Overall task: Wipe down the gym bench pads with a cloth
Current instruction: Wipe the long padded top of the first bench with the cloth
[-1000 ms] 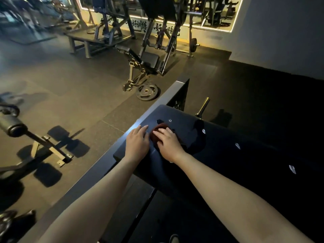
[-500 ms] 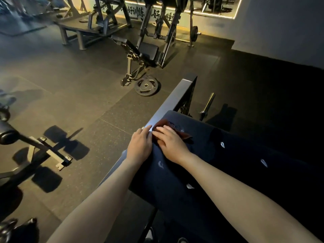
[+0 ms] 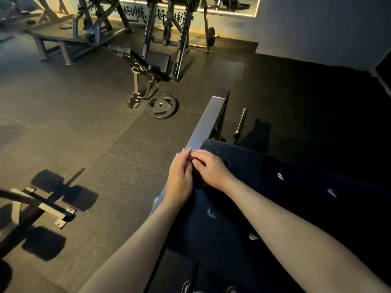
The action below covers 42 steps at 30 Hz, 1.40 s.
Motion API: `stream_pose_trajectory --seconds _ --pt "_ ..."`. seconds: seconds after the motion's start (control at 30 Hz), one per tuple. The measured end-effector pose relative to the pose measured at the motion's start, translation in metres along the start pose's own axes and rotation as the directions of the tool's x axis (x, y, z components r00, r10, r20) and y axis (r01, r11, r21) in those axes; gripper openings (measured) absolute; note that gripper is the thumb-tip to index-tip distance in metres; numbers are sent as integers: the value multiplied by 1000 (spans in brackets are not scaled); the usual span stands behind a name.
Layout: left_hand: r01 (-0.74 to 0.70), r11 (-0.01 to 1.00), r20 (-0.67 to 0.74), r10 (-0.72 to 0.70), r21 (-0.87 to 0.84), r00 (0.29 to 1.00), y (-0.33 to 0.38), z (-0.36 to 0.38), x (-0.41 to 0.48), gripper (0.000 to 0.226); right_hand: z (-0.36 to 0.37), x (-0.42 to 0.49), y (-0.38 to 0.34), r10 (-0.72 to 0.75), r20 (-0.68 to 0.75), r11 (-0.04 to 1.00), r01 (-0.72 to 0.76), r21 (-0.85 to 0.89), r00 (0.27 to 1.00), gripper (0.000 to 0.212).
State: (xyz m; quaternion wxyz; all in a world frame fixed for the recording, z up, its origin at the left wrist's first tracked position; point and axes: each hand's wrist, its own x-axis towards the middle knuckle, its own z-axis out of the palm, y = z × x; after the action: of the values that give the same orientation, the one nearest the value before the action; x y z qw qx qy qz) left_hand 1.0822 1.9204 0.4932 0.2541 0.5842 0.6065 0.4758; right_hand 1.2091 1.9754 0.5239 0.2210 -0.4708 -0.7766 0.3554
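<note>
**Pressing down to wipe**

My left hand (image 3: 179, 178) lies open on the edge of the black pad (image 3: 264, 197), beside the steel beam (image 3: 208, 121), bracing me, I judge. Touching it, my right hand (image 3: 210, 171) lies flat on the dark cloth (image 3: 198, 180), mostly hidden beneath, pinning it to the pad for wiping.

Weight plate (image 3: 161, 108) flat on rubber floor (image 3: 69, 115) beside a machine's foot (image 3: 133, 101), steel bar (image 3: 241, 121) nearby.
</note>
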Motion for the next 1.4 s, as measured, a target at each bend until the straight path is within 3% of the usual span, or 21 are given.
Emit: stream_pose_trajectory --seconds 0.07,0.13,0.2,0.4,0.57,0.7,0.87,1.07,1.4 --pt "-34 997 113 27 63 993 -2 9 14 39 -7 6 13 40 -212 996 -56 -71 976 31" --pt "-56 976 199 13 211 980 -9 21 25 42 -14 9 27 129 -322 979 -172 -109 938 33" --pt "-40 953 233 -32 299 972 -16 29 40 46 -18 10 34 206 -303 960 -252 -122 931 36" --pt "155 971 257 -200 185 945 -17 41 91 42 -15 20 29 227 -278 948 -277 -156 933 42" --pt "114 987 243 -138 113 960 -21 22 56 37 -4 13 25 195 -298 951 -255 -178 934 40" --pt "160 987 264 -157 10 952 -27 11 36 37 -1 12 26 192 -280 956 -244 -165 940 37" --pt "93 986 226 -122 139 966 -29 26 72 33 -8 13 32 224 -288 960 -262 -103 931 39" --pt "119 984 211 -146 132 967 -16 47 106 34 -5 13 28 220 -302 962 -258 -90 927 39" --pt "73 991 145 -89 111 985 -17 6 26 27 9 -24 1 159 -246 946 -219 -239 956 35"
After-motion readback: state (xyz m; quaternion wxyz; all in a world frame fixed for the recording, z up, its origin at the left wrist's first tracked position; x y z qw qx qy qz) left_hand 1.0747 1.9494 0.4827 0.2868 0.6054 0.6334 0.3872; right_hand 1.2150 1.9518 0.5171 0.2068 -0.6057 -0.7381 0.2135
